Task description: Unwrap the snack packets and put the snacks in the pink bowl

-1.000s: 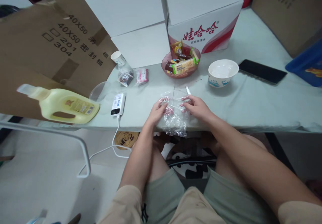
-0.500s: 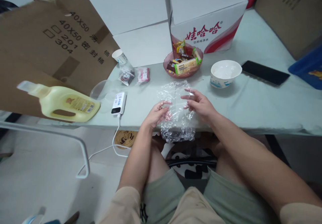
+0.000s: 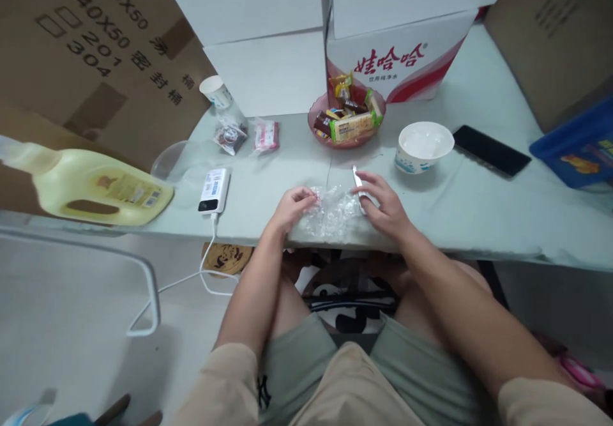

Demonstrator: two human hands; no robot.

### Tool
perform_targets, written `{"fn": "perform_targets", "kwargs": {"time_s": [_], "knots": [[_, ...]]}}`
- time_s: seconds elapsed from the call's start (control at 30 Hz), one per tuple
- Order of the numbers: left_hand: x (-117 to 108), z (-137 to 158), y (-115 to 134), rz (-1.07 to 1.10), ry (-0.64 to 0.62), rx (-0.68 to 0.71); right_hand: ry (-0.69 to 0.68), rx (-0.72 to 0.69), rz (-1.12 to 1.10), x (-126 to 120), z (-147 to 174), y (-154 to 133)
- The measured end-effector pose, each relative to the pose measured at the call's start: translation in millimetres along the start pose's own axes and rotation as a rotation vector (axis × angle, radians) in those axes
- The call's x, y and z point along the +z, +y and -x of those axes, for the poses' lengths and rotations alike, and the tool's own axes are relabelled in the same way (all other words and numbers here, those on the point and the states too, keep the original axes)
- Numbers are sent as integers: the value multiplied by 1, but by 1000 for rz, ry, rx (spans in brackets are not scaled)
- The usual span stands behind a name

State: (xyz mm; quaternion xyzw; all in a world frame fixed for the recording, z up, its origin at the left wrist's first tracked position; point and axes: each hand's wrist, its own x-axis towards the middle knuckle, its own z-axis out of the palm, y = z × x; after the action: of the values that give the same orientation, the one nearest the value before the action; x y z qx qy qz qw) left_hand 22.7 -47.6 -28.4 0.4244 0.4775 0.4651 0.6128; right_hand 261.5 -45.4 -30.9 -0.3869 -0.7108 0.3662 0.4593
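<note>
My left hand (image 3: 293, 209) pinches the left edge of a crumpled sheet of clear plastic wrap (image 3: 332, 212) at the table's front edge. At its right side, my right hand (image 3: 384, 205) is closed around a thin white object (image 3: 357, 179), seen nearly edge-on and partly hidden by the fingers. What kind of object it is, I cannot make out. The right fingers are also close against the plastic wrap; whether they grip it too is unclear.
Behind my hands stands a pink bowl (image 3: 313, 126) of wrapped snacks. To the right are a white paper bowl (image 3: 421, 151) and a black phone (image 3: 491, 151). A power bank (image 3: 214, 190) with a cable, small packets and a yellow bottle (image 3: 103, 186) lie left. Boxes line the back.
The plastic wrap, spread and hanging past the table edge before, is now bunched smaller on the table. A thin white object has appeared in my right hand. The view has shifted slightly.
</note>
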Motion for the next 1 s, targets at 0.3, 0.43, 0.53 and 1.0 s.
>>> {"fn": "perform_targets", "kwargs": {"time_s": [0.3, 0.43, 0.53, 1.0], "knots": [[10, 8, 6, 175, -152, -59, -157, 360, -239, 15, -4, -13], [12, 7, 0, 70, -147, -261, 87, 332, -206, 15, -4, -16], [16, 8, 0, 28, -94, -211, 102, 355, -339, 16, -6, -12], [4, 6, 11, 194, -55, -62, -42, 363, -373, -2, 9, -10]]}}
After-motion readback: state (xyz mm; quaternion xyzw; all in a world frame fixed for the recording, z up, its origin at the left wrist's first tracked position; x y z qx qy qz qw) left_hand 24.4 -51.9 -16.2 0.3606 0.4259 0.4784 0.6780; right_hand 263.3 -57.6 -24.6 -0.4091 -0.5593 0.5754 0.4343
